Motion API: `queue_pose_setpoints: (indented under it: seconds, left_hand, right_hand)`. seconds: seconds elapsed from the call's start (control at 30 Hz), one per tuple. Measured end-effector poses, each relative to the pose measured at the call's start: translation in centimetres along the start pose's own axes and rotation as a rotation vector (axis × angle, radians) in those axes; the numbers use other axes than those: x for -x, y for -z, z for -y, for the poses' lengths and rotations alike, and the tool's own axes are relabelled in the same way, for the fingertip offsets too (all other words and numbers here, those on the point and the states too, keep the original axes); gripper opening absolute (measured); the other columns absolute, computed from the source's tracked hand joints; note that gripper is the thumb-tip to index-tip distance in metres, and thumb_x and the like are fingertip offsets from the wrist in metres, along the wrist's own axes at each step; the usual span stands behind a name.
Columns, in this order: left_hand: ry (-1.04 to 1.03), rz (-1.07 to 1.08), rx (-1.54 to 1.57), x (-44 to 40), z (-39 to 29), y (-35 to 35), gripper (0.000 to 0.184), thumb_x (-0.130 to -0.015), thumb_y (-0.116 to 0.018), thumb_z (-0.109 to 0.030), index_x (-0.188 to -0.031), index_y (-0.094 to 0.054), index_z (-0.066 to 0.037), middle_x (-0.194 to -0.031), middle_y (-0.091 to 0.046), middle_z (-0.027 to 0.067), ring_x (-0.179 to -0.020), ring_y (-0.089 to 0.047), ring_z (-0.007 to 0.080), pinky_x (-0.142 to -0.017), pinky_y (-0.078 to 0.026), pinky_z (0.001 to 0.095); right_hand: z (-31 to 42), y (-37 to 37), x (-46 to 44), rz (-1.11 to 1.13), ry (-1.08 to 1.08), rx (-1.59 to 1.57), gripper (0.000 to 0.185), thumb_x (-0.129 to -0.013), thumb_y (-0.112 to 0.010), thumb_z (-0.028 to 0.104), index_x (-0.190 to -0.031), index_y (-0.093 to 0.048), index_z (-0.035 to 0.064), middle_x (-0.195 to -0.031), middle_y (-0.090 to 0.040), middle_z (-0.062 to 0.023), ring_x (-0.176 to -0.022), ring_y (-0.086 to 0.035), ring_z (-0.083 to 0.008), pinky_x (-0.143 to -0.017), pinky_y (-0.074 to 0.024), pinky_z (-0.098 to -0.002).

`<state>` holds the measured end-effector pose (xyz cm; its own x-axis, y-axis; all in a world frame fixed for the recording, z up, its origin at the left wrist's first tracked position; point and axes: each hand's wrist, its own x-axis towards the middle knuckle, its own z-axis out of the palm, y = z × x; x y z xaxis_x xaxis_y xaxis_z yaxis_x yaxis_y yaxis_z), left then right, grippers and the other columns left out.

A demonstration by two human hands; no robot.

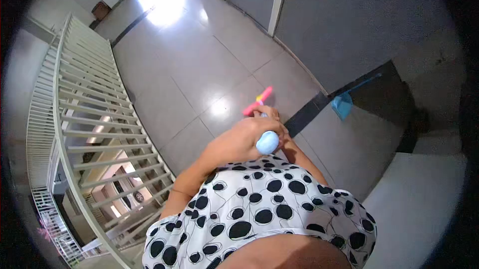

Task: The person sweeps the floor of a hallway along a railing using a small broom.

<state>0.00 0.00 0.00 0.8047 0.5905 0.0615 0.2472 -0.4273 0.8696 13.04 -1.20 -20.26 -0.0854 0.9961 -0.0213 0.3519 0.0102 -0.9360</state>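
Observation:
A light blue rounded end [267, 142] of what looks like a handle, seen nearly end-on, pokes out of my left hand [243, 135], whose fingers are wrapped round it. Just beyond, my right hand [270, 113] is closed lower on the same handle; a bit of light blue shows beside its fingers. Past the hands, close to the tiled floor, is a long pink piece [266, 94] with a yellow part and a pale part at its middle. How it joins the handle is hidden by my hands.
White railings [95, 148] run along the left, with a car visible beyond them. Grey wall panels [339, 24] stand at the upper right. A blue dustpan [342, 106] with a long handle is on the right. A brown container [101, 11] sits far off at the upper left.

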Motion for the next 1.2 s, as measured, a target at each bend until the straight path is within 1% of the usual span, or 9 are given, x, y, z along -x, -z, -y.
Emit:
queue_pose_setpoints:
  seconds: [0.27, 0.43, 0.53, 0.67, 0.77, 0.9, 1.03, 1.1, 1.2]
  left_hand:
    - [0.178, -0.148, 0.228, 0.7, 2.3, -0.4, 0.012, -0.072, -0.061, -0.006, -0.082, -0.057, -0.001, -0.075, -0.062, 0.0103, -0.071, -0.061, 0.0193, -0.063, -0.046, 0.0286]
    - [0.254, -0.12, 0.096, 1.0, 3.3, -1.8, 0.013, -0.072, -0.062, -0.006, -0.082, -0.057, -0.001, -0.08, -0.062, 0.0125, -0.074, -0.061, 0.0244, -0.065, -0.047, 0.0311]
    - [0.248, -0.052, 0.0, 0.8, 3.7, -2.7, 0.014, -0.069, -0.062, -0.005, -0.082, -0.057, 0.0, -0.084, -0.061, 0.0144, -0.077, -0.06, 0.0275, -0.066, -0.047, 0.0329]
    - [0.156, 0.149, -0.17, 0.2, 4.8, -4.2, 0.02, -0.065, -0.062, -0.004, -0.084, -0.055, -0.001, -0.092, -0.059, 0.0161, -0.085, -0.058, 0.0308, -0.069, -0.047, 0.0348]
    - [0.078, 0.167, -0.149, 0.8, 6.0, -6.2, 0.026, -0.061, -0.063, -0.005, -0.085, -0.053, -0.002, -0.094, -0.058, 0.0154, -0.097, -0.054, 0.0319, -0.076, -0.045, 0.037]
    - [-0.175, 0.035, -0.134, -0.5, 5.4, -2.8, 0.023, -0.064, -0.062, -0.005, -0.084, -0.05, -0.003, -0.094, -0.058, 0.0132, -0.105, -0.05, 0.0333, -0.085, -0.041, 0.042]
    - [-0.307, 0.082, -0.08, -1.3, 1.3, 2.5, 0.018, -0.072, -0.059, -0.006, -0.085, -0.048, -0.003, -0.094, -0.059, 0.0136, -0.108, -0.049, 0.0343, -0.092, -0.035, 0.0475]
    - [-0.456, 0.07, 0.391, -1.9, 0.2, 4.1, 0.023, -0.068, -0.059, -0.01, -0.088, -0.051, -0.001, -0.092, -0.056, 0.0142, -0.097, -0.052, 0.0335, -0.085, -0.04, 0.0414]
    - [-0.326, 0.014, 0.342, -1.7, 1.2, 4.6, 0.02, -0.077, -0.054, -0.007, -0.094, -0.045, -0.001, -0.096, -0.057, 0.0159, -0.1, -0.053, 0.0285, -0.087, -0.039, 0.0421]
  right_hand:
    - [1.3, 3.3, 3.7, 0.248, -0.269, 0.35, 0.023, -0.07, -0.054, 0.022, -0.086, -0.061, 0.0064, -0.08, -0.059, -0.0196, -0.082, -0.058, -0.0347, -0.068, -0.0445, -0.0431]
    - [-2.2, 0.4, 4.6, 0.245, -0.174, 0.323, 0.027, -0.071, -0.054, 0.024, -0.085, -0.058, 0.002, -0.079, -0.057, -0.0206, -0.08, -0.059, -0.0322, -0.068, -0.0442, -0.041]
    - [-2.1, -1.3, 3.0, 0.064, 0.112, -0.335, 0.031, -0.073, -0.056, 0.028, -0.088, -0.057, 0.0008, -0.076, -0.056, -0.0177, -0.072, -0.057, -0.026, -0.065, -0.0439, -0.0338]
    - [-7.0, -7.2, -0.8, -0.473, 0.341, 0.195, 0.012, -0.074, -0.057, 0.005, -0.086, -0.06, 0.0088, -0.075, -0.059, -0.009, -0.075, -0.058, -0.0275, -0.07, -0.0442, -0.0377]
    - [-10.5, -7.8, -2.9, -0.206, 0.137, -0.064, 0.012, -0.073, -0.059, 0.003, -0.084, -0.06, 0.0077, -0.08, -0.059, -0.0099, -0.079, -0.057, -0.0269, -0.072, -0.0434, -0.0347]
    - [-5.7, -3.5, -5.7, -0.237, 0.319, -0.008, 0.015, -0.072, -0.058, 0.009, -0.087, -0.06, 0.0049, -0.08, -0.059, -0.0146, -0.072, -0.057, -0.0305, -0.066, -0.0462, -0.0342]
    - [-0.7, 3.0, -5.5, 0.132, 0.422, 0.217, 0.016, -0.069, -0.062, 0.006, -0.085, -0.06, 0.005, -0.08, -0.061, -0.0119, -0.071, -0.058, -0.0251, -0.066, -0.0454, -0.0327]
    - [1.2, 5.1, -4.5, 0.458, 0.179, -0.071, 0.018, -0.069, -0.063, 0.01, -0.086, -0.06, 0.0054, -0.08, -0.061, -0.01, -0.074, -0.058, -0.0206, -0.066, -0.0447, -0.0307]
    - [4.8, 8.0, -2.5, 0.634, -0.045, -0.213, 0.019, -0.069, -0.063, 0.012, -0.087, -0.06, 0.0056, -0.081, -0.062, -0.0087, -0.076, -0.057, -0.017, -0.067, -0.044, -0.0292]
